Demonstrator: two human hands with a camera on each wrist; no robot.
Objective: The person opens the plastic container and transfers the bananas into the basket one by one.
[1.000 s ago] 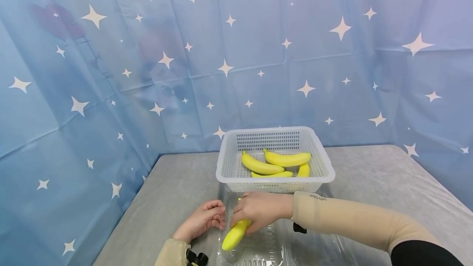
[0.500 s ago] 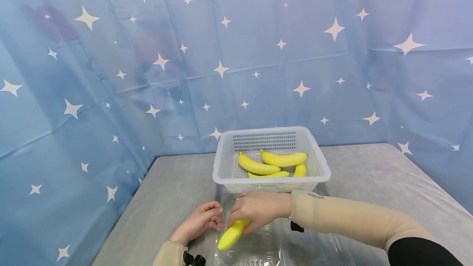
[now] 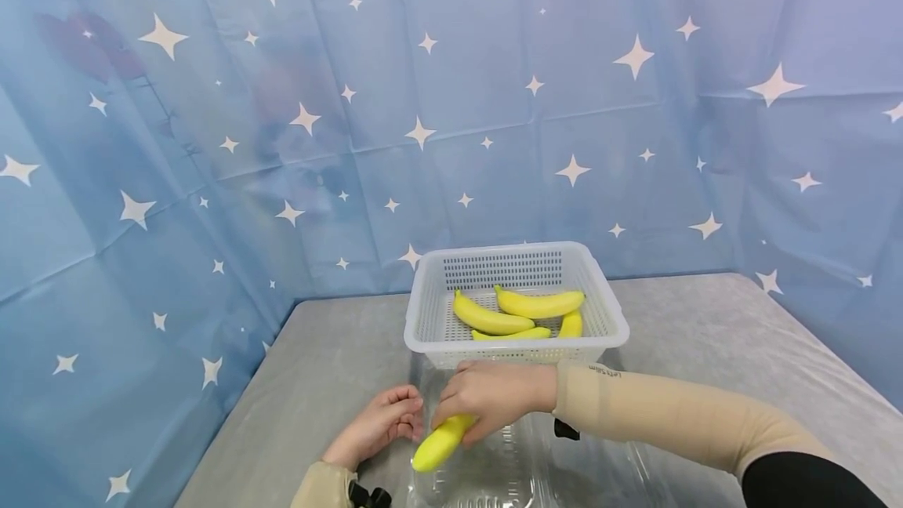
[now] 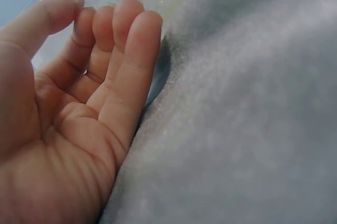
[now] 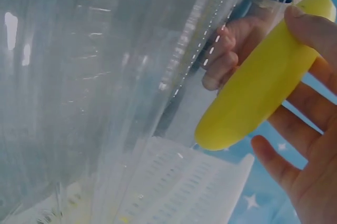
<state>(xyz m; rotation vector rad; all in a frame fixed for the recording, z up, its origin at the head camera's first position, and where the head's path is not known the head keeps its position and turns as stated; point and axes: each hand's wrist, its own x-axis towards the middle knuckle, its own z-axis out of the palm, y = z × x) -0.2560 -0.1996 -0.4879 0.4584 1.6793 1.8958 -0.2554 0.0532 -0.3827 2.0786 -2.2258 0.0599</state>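
Observation:
In the head view, my right hand [image 3: 494, 400] grips a yellow banana [image 3: 442, 445] from above, over the left part of a clear plastic clamshell container [image 3: 487, 480]. The right wrist view shows the banana [image 5: 258, 87] pinched between thumb and fingers, beside the see-through plastic [image 5: 79, 87]. My left hand [image 3: 384, 423] rests on its side at the container's left edge. Its fingers are loosely bent around nothing; whether they touch the plastic I cannot tell. In the left wrist view, the palm of this left hand [image 4: 79, 108] holds nothing.
Behind the container stands a white perforated basket [image 3: 518, 346] with several bananas [image 3: 539, 304] in it. A grey cloth [image 3: 339, 335] covers the table. Blue curtains [image 3: 367, 100] with white stars hang at the back and sides.
The right hand keeps its grip on the banana, whose near end has risen slightly. The left hand has stayed in place. The head view has shifted a little.

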